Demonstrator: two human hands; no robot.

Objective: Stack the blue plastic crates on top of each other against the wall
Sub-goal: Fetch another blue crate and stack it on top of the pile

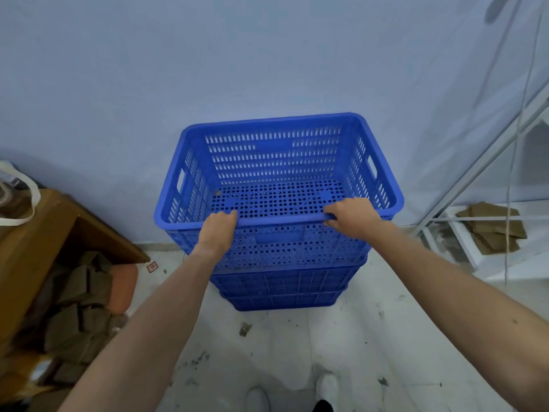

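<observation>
1. Head view: your top crate (276, 173) sits on a stack of lower crates (279, 289) set against the wall (267, 55); its far rim lies at the wall, and you cannot tell whether it touches.
2. Your left hand (218, 230) is on the near rim of the top crate, left of its middle, fingers curled over the edge into the crate, holding the rim.
3. Your right hand (350, 217) grips the same near rim further right, thumb under the lip and fingers wrapped over it.
4. The top crate is empty, with a perforated floor, slotted walls and a handle slot in each short side.
5. Left of the crate, a wooden table (44, 233) stands near, its corner edge pointing toward the stack; brown cardboard pieces (77, 307) and an orange cushion (123, 289) lie beneath it.
6. Right of the crate, a white metal rack (475, 179) leans in, with flattened cardboard (490, 227) on its low shelf and a cord (518, 129) hanging in front.
7. In front of the crate, the pale floor (297, 352) is open, speckled with dirt; your white shoes (326, 388) stand on it.
8. A small red-and-white card (152, 267) lies on the floor left of the crate; its print is too small to read. You can read no writing on the crates.
</observation>
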